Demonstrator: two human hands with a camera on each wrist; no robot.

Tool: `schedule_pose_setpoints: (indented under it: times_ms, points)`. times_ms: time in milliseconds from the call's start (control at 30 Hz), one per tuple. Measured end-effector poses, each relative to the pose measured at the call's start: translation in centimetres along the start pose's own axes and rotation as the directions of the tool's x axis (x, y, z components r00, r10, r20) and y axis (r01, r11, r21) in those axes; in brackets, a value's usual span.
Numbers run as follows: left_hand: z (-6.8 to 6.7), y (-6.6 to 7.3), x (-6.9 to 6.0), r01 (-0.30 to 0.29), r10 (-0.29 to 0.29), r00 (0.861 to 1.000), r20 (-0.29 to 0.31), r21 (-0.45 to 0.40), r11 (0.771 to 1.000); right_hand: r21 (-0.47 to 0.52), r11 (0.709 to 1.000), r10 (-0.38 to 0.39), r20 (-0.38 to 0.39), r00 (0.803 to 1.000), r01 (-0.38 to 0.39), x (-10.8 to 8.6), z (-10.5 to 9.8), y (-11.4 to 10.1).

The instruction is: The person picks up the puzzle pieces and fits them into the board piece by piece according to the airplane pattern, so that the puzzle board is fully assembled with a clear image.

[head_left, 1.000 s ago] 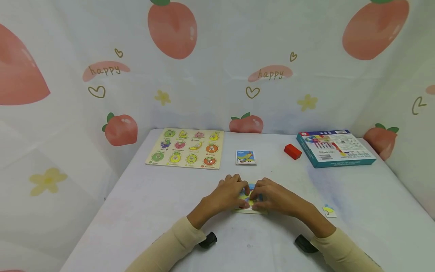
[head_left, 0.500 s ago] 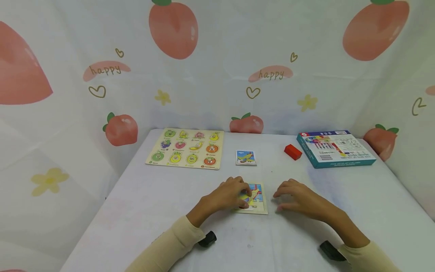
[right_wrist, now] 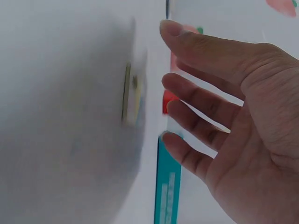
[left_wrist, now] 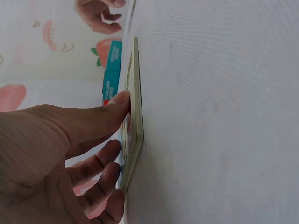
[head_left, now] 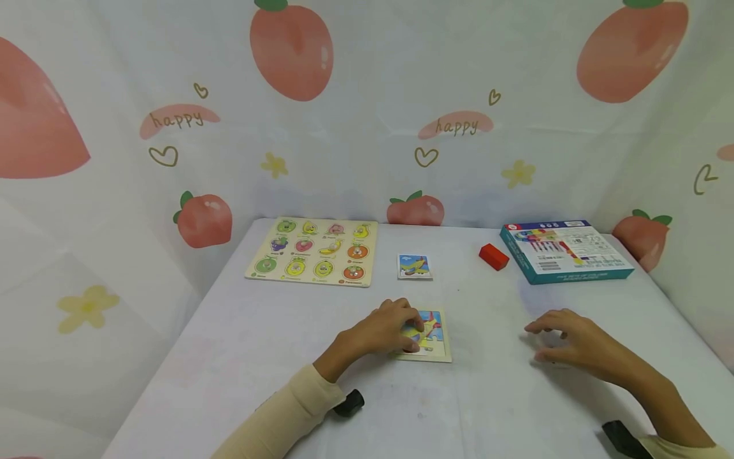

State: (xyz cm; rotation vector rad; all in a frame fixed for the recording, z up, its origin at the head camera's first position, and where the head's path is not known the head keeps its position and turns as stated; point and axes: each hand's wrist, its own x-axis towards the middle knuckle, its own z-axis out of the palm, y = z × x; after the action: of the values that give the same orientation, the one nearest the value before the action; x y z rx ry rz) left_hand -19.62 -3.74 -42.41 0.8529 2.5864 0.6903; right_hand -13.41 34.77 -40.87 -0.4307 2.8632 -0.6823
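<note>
A small jigsaw puzzle in a pale wooden tray [head_left: 438, 349] lies on the table in front of the person. My left hand [head_left: 385, 328] rests on its left part, thumb and bent fingertips touching the top, as the left wrist view shows along the tray's edge [left_wrist: 136, 112]. Part of the picture is hidden under that hand. Off to the right, my right hand [head_left: 582, 344] hovers with fingers loosely spread and holds nothing. Below its fingertips, a loose puzzle piece [right_wrist: 131, 100] lies on the table in the right wrist view, blurred; the hand covers it in the head view.
A wooden fruit board [head_left: 312, 252] lies at the back left. Behind the puzzle is a small picture card or stack of cards [head_left: 414, 266]. A red block [head_left: 494, 256] sits beside a flat teal-edged box [head_left: 568, 252] at the back right. Printed cloth hangs behind the table.
My right hand has left the puzzle and moved right, over the loose piece. The left hand has stayed in place on the puzzle.
</note>
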Motion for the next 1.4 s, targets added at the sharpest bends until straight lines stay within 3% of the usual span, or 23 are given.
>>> schedule_pose_setpoints:
  times_ms: [200,467,1400]
  points:
    - [0.0,-0.1,0.0,0.007,-0.007,1.000,0.008,-0.009,1.000,-0.017,0.998,0.056,0.004,0.998,-0.056,-1.3,-0.5,2.3]
    - [-0.1,0.0,-0.1,0.001,-0.001,1.000,0.007,-0.026,1.000,-0.026,0.992,0.123,0.041,0.992,-0.122,-2.3,-0.6,3.7]
    - [0.0,0.0,-0.1,-0.001,0.001,1.000,0.013,-0.020,1.000,-0.061,0.993,0.104,0.002,0.995,-0.104,-2.1,-0.2,4.1]
